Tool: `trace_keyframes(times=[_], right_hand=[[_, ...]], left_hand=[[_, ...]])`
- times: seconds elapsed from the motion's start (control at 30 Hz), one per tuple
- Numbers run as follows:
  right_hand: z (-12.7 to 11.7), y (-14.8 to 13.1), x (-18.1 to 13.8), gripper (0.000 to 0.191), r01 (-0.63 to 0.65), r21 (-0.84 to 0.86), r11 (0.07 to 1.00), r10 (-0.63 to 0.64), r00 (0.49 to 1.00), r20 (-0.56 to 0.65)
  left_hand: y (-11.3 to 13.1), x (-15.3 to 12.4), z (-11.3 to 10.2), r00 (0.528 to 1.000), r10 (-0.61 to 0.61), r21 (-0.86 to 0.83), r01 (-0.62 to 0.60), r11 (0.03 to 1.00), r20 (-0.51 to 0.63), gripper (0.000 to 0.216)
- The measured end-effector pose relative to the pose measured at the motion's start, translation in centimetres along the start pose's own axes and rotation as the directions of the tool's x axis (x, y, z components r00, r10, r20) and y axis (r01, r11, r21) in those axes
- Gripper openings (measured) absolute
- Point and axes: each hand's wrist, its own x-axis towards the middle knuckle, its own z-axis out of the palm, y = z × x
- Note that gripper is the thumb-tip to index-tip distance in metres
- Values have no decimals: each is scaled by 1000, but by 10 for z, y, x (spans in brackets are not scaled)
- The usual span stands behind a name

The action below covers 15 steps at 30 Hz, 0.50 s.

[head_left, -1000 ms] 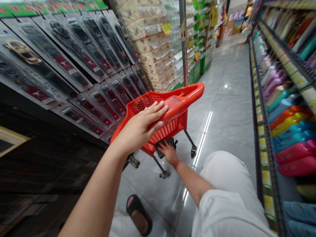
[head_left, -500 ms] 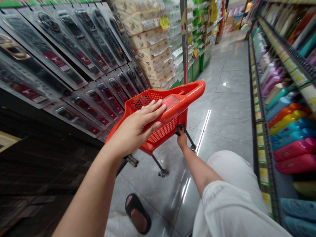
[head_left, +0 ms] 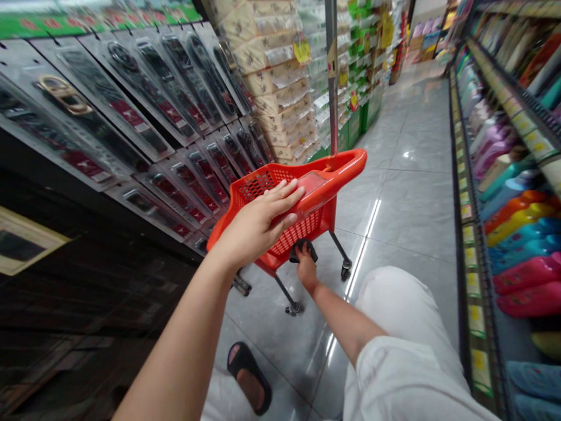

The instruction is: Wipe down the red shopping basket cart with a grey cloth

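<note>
A small red plastic shopping cart (head_left: pixel 252 184) stands on thin dark legs with casters, and a tall pole (head_left: pixel 332 88) rises from it. My left hand (head_left: pixel 267 219) lies flat on the cart near its handle, fingers stretched out and not wrapped round it. Low beside the basket's near side, my right hand (head_left: pixel 307 270) grips a small black object (head_left: pixel 312 250) whose kind I cannot make out. Part of that object is hidden by the fingers.
Packaged belts (head_left: pixel 151 140) hang on a rack at left. Stacked cream cartons (head_left: pixel 280 93) stand beyond it. Shelves at right hold colourful bottles (head_left: pixel 523 245). Grey tiled floor (head_left: pixel 412 193) runs between them. My foot in a black sandal (head_left: pixel 249 374) is below the cart.
My right hand has moved left with the black object, away from the cart's right leg to below the basket. My left hand stays on the cart. The view has shifted slightly.
</note>
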Motion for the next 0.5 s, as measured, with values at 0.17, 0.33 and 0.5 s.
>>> trace_keyframes(times=[0.17,0.33,0.5], right_hand=[[21,-6,-15,68,6,30,1000,-8,998,62],[23,-15,-25,71,-24,29,999,22,998,66],[42,-26,-48,64,23,138,990,-43,989,141]], left_hand=[[2,3,2,1000,-8,17,8,1000,-1,53],[2,5,4,1000,-11,24,11,1000,1,52],[1,7,7,1000,-25,18,25,1000,-1,52]])
